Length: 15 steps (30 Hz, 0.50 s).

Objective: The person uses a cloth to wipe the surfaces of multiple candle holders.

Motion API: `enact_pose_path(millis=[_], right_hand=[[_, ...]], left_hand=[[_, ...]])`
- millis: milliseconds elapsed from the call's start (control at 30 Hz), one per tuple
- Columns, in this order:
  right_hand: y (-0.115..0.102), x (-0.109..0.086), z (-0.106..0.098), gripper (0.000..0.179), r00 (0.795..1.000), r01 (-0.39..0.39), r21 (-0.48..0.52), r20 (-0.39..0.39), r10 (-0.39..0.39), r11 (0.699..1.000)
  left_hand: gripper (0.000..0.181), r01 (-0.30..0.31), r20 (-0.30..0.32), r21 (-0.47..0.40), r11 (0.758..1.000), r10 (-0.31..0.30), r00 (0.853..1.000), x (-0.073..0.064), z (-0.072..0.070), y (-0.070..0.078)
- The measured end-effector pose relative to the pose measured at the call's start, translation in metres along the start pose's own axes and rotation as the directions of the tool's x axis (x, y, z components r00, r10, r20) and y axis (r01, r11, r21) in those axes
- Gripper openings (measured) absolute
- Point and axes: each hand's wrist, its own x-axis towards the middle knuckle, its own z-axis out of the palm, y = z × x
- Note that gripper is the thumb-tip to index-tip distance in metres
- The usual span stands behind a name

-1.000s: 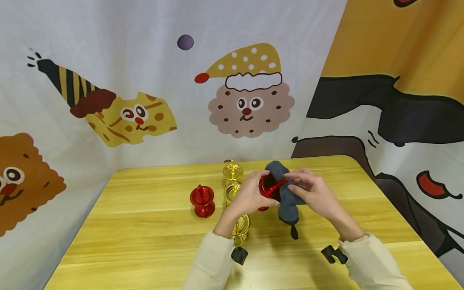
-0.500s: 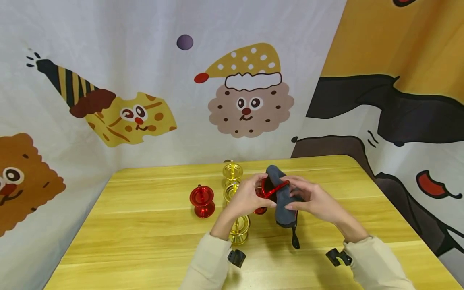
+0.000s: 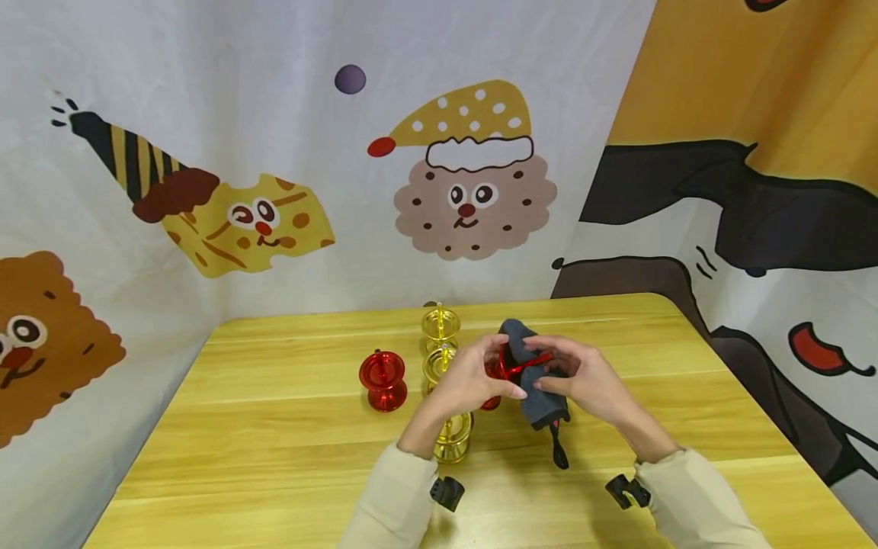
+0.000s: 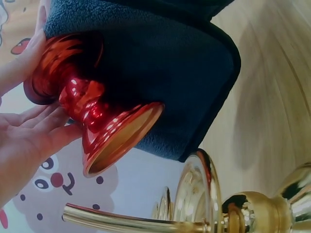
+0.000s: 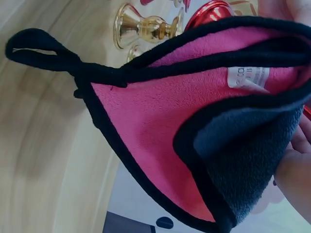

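In the head view my left hand (image 3: 469,377) grips a red metallic oil lamp (image 4: 92,104), thumb on the near side and fingers behind its cup. It is tilted, its cup facing my right hand, and a thin red rod sticks out of it. Its flared foot shows in the left wrist view. My right hand (image 3: 593,381) pinches a grey-blue towel (image 3: 542,400) between thumb and fingers against the cup and rod. Pink backing, black edging and a hanging loop (image 5: 36,48) show on the towel in the right wrist view.
Another red oil lamp (image 3: 382,374) stands on the wooden table (image 3: 274,442) to the left. Gold oil lamps stand in a row beside my left arm: a far one (image 3: 440,324), a middle one (image 3: 435,366) and a near one (image 3: 454,442). A printed curtain (image 3: 274,114) hangs behind.
My right hand has moved slightly left, closer to the left hand, and the towel has shifted and folded down over the cup's right side. The standing lamps have not moved.
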Motion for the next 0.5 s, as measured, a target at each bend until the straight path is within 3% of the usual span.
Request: enact_pose_path(millis=[500], right_hand=[[0.0017, 0.001, 0.0105, 0.036, 0.997, 0.025, 0.012, -0.068, -0.024, 1.0]], left_hand=[[0.071, -0.033, 0.007, 0.055, 0.998, 0.032, 0.999, -0.0042, 0.003, 0.0024]])
